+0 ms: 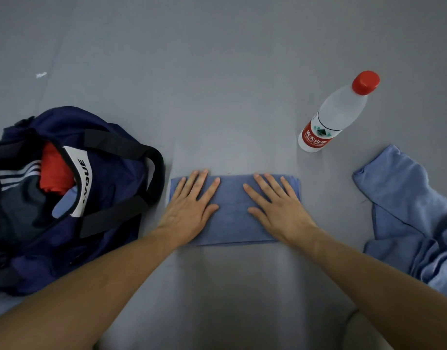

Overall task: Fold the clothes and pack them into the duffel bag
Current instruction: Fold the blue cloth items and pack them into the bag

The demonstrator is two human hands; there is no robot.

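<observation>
two flat hands, left hand, right hand, press folded blue garment, long axis left-right.

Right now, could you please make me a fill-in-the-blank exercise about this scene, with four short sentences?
1. The left hand and the right hand press flat on a folded ____ cloth.
2. The water bottle has a ____ cap.
3. The duffel bag lies on the person's ____ side.
4. The crumpled garment lies to the ____ of the cloth.

Missing words: blue; red; left; right.
</observation>
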